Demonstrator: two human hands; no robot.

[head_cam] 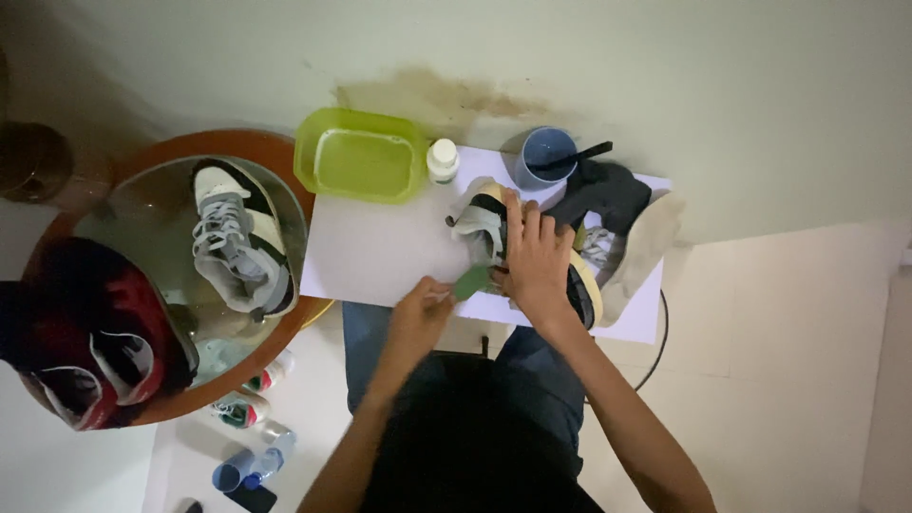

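Observation:
My right hand [534, 258] lies flat on a grey, black and tan sneaker [483, 217] that rests on a white board [380, 252] across my lap, pressing it down. My left hand [420, 313] grips a small green scrubbing pad [470, 281] and holds it against the near side of the sneaker. Part of the shoe is hidden under my right hand.
A green plastic tub [359, 157], a small white bottle [442, 160] and a blue cup with a dark brush [548, 157] stand at the board's far edge. Dark and beige cloths [622, 214] lie at right. A basin [171, 275] at left holds another sneaker [237, 249] and a red shoe. Bottles lie on the floor.

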